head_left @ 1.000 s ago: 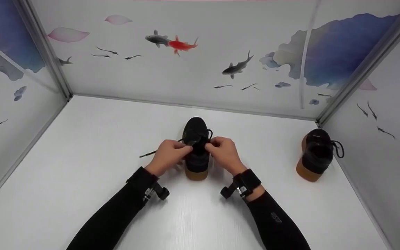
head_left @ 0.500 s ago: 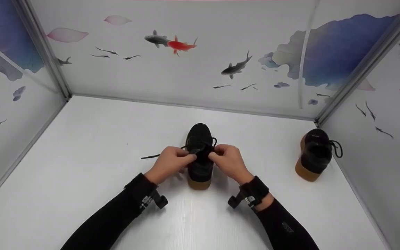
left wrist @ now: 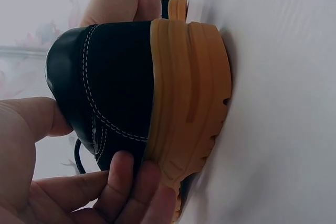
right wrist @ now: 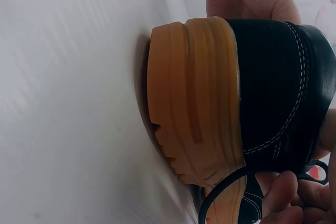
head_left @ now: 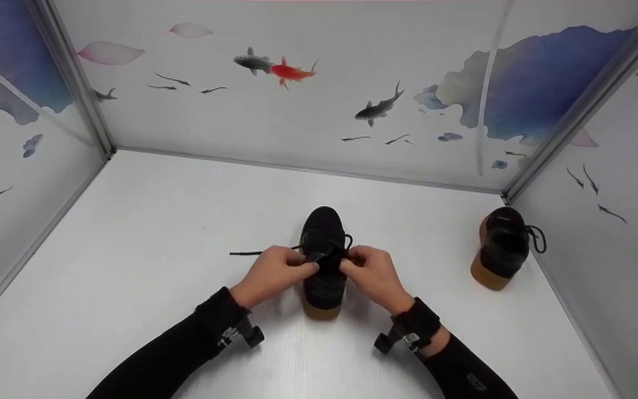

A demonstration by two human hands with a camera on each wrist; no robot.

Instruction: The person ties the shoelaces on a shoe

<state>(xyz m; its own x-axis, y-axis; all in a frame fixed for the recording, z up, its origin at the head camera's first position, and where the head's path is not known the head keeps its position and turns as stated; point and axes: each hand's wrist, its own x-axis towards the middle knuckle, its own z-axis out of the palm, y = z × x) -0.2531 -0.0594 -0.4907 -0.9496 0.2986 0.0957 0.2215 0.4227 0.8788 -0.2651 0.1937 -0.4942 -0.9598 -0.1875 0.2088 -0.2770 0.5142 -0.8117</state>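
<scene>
A black shoe (head_left: 323, 224) with a tan sole stands on the white table, toe pointing away from me. My left hand (head_left: 276, 272) pinches the left side of its opening, thumb at the collar and fingers along the outside. On the opposite side my right hand (head_left: 375, 274) grips the collar the same way. A dark lace (head_left: 246, 254) sticks out to the left, past my left hand; another lace part loops near my right fingers. Both wrist views show the stitched heel (left wrist: 121, 72) and the thick tan sole (right wrist: 194, 87) close up. The inner fingertips are partly hidden.
A matching black shoe (head_left: 503, 249) stands at the right of the table by the side wall, its lace looped out to the right. White panels (head_left: 297, 122) printed with fish and petals enclose the table at the back and both sides.
Both hands have drawn the shoe toward me and slightly right, keeping hold of its collar. The other shoe has stayed in place.
</scene>
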